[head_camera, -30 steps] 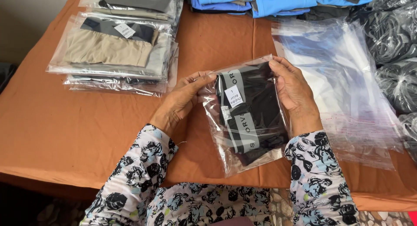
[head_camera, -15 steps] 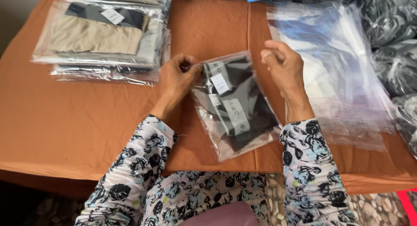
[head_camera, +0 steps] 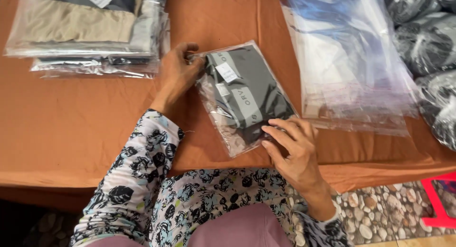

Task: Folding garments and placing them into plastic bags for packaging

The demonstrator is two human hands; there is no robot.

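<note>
Head view, looking down on a desk covered with an orange cloth (head_camera: 85, 133). A clear plastic bag holding a folded dark grey garment (head_camera: 247, 95) lies flat on the cloth, tilted so that its long side runs from upper left to lower right. The garment shows a pale band with lettering along one edge, and two small white tags sit on its upper part; the bag's film is glossy and creased, and its lower end extends past the fabric as bare plastic. The left hand (head_camera: 178, 74) pinches the upper left corner of this bag between thumb and fingers. The right hand (head_camera: 289, 142) rests at the bag's lower right end, its fingers spread flat and pressing on the plastic, closed on nothing. Both forearms wear sleeves with a black-and-white floral print. To the upper left of the bag lies a stack of clear bagged beige and grey garments (head_camera: 85, 33). To its right lies a pile of empty clear plastic bags (head_camera: 351, 71), and beyond that, bundles of dark fabric in plastic wrap (head_camera: 427, 47).
</note>
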